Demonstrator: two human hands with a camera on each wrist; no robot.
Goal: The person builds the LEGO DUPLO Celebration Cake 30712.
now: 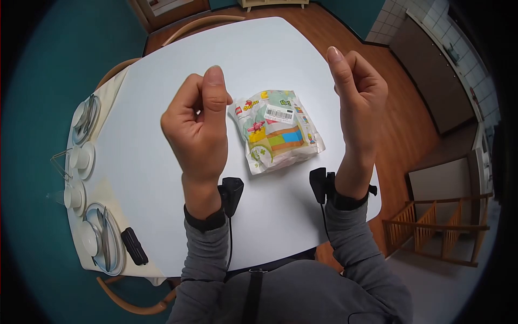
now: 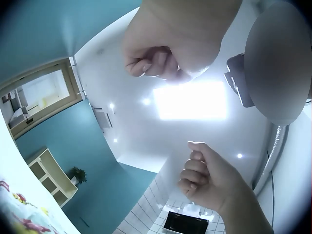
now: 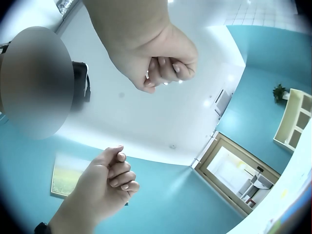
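Note:
A white Lego Duplo bag (image 1: 278, 129) with coloured pictures and a barcode label lies on the white table. My left hand (image 1: 198, 127) is raised to the left of the bag, fingers curled and thumb up, holding nothing. To the bag's right my right hand (image 1: 358, 100) is raised the same way, also with nothing in it. In the left wrist view the curled fingers of my left hand (image 2: 170, 44) are seen from below, with my right hand (image 2: 209, 180) beyond. The right wrist view shows my right hand (image 3: 151, 53) curled too.
On the table's left side stand plates (image 1: 114, 237), white cups (image 1: 80, 158) and cutlery on a pale cloth. A black case (image 1: 134, 246) lies beside them. Wooden chairs (image 1: 202, 22) stand around the table, and a wooden rack (image 1: 448, 227) is at the right.

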